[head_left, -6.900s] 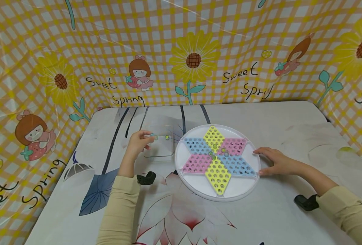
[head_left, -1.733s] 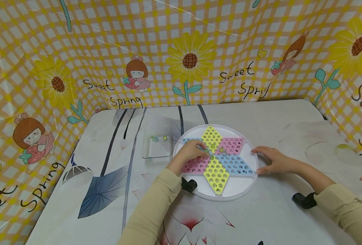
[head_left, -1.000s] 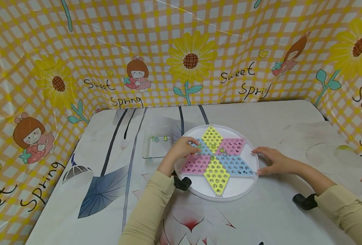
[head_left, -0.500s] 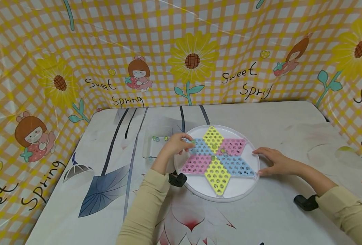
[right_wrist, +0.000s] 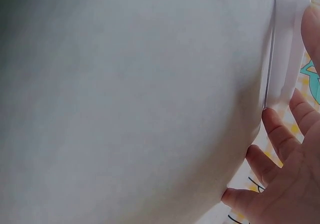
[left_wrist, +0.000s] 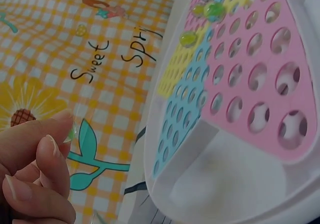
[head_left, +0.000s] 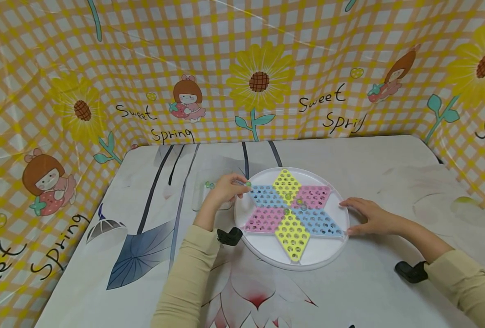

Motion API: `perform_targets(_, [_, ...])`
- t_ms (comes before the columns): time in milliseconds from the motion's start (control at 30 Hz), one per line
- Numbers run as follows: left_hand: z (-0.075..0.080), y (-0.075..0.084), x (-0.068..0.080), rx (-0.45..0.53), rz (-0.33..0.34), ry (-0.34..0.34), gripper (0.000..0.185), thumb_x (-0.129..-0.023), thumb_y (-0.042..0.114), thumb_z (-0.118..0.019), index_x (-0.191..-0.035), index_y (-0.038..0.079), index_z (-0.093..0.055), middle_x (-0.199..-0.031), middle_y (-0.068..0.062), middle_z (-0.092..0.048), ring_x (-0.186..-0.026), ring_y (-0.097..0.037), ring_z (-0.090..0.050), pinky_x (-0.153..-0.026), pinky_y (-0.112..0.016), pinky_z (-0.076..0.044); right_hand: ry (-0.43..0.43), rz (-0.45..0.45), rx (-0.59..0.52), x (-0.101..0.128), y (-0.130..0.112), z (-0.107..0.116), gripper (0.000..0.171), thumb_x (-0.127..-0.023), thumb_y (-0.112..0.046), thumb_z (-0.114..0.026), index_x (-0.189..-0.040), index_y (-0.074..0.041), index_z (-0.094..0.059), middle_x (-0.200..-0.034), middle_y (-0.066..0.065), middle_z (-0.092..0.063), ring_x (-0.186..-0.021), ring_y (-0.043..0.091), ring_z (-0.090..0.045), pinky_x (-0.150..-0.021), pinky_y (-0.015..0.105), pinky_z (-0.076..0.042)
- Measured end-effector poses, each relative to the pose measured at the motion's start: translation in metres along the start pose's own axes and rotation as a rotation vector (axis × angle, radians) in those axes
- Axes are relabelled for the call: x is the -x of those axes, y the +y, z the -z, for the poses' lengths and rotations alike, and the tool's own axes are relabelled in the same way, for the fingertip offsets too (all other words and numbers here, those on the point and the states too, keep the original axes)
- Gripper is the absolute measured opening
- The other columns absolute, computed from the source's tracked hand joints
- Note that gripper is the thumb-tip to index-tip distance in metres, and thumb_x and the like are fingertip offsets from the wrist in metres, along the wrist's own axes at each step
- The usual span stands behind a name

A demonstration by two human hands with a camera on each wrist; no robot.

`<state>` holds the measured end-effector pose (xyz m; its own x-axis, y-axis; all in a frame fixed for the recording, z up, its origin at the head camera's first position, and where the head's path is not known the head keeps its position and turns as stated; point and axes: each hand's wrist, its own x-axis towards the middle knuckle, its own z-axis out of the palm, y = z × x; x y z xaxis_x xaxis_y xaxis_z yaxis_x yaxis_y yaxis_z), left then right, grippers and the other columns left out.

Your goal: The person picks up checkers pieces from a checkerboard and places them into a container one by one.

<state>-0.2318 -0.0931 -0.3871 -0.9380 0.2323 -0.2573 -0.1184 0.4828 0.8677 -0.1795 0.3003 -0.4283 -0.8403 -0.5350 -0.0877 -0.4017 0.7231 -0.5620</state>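
The left hand (head_left: 223, 190) pinches a small green marble (head_left: 248, 184) between its thumb and first finger. The other fingers (left_wrist: 35, 194) are curled in under it. The marble sits at the fingertips, just over the left edge of the round white game board (head_left: 267, 248). From the left wrist view the marble (left_wrist: 70, 132) peeks out, pale green, between the 2 fingertips, but most of it is hidden.

Just behind the left hand is a clear plastic dish (head_left: 199, 196). The hand covers part of it. 2 little marbles (head_left: 208, 185) lie in the dish, beside the knuckles.

The right hand (head_left: 367, 216) lies flat and spread, with straight fingers. Its fingertips (right_wrist: 272, 119) touch the right rim of the board (right_wrist: 285, 44). It holds nothing.

Between the 2 hands is the star on the board, made of yellow, blue and pink parts full of holes. 4 marbles (head_left: 288, 196) sit near the middle of the star, well apart from both hands. In the left wrist view they (left_wrist: 210, 7) show as a small bunch at the far end of the board (left_wrist: 240, 184).

Both arms wear tan sleeves (head_left: 185, 282). A small black clip (head_left: 229, 237) sits by the left wrist, and another (head_left: 410, 271) by the right wrist.
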Motion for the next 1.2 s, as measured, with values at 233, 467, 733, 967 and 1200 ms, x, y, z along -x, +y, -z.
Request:
perform_targets(233, [0.011, -0.004, 0.003, 0.017, 0.004, 0.043, 0.023, -0.084, 0.019, -0.067, -0.104, 0.009, -0.061, -0.064, -0.005, -0.058, -0.042, -0.009, -0.036, -0.044, -0.022, -0.032, 0.002, 0.001, 0.005, 0.001, 0.001, -0.001, 0.067, -0.071, -0.027, -0.076, -0.123, 0.003, -0.045, -0.127, 0.034, -0.038, -0.116, 0.053, -0.03, -0.087, 0.071, -0.025])
perform_targets(467, [0.024, -0.01, 0.007, 0.027, 0.006, 0.078, 0.023, -0.083, 0.018, -0.067, -0.103, 0.008, -0.061, -0.06, -0.001, -0.056, -0.042, -0.009, -0.035, -0.043, -0.021, -0.031, 0.008, 0.014, 0.006, 0.001, 0.001, -0.001, 0.067, -0.071, -0.027, -0.077, -0.122, 0.003, -0.045, -0.126, 0.034, -0.039, -0.116, 0.053, -0.031, -0.087, 0.07, -0.025])
perform_targets(733, [0.036, -0.017, 0.011, 0.044, 0.017, 0.099, 0.023, -0.084, 0.019, -0.066, -0.104, 0.008, -0.061, -0.061, -0.002, -0.056, -0.04, -0.008, -0.033, -0.043, -0.021, -0.029, 0.014, 0.026, -0.001, 0.001, 0.003, -0.001, 0.067, -0.07, -0.026, -0.077, -0.122, 0.002, -0.045, -0.126, 0.033, -0.04, -0.115, 0.053, -0.032, -0.087, 0.07, -0.025])
perform_targets(967, [0.047, -0.024, 0.015, 0.042, 0.026, 0.113, 0.03, -0.085, 0.02, -0.065, -0.11, 0.007, -0.059, -0.062, -0.002, -0.056, -0.04, -0.009, -0.033, -0.043, -0.022, -0.029, 0.007, 0.019, -0.002, 0.001, 0.002, -0.001, 0.067, -0.071, -0.026, -0.076, -0.123, 0.003, -0.045, -0.127, 0.034, -0.039, -0.116, 0.053, -0.031, -0.087, 0.07, -0.025])
perform_targets(1200, [0.057, -0.03, 0.02, 0.076, 0.049, 0.122, 0.03, -0.086, 0.019, -0.064, -0.112, 0.006, -0.058, -0.06, 0.001, -0.054, -0.04, -0.007, -0.031, -0.044, -0.022, -0.03, 0.0, 0.008, -0.008, 0.0, 0.002, 0.0, 0.067, -0.071, -0.026, -0.076, -0.123, 0.002, -0.044, -0.127, 0.033, -0.038, -0.116, 0.053, -0.031, -0.087, 0.071, -0.025])
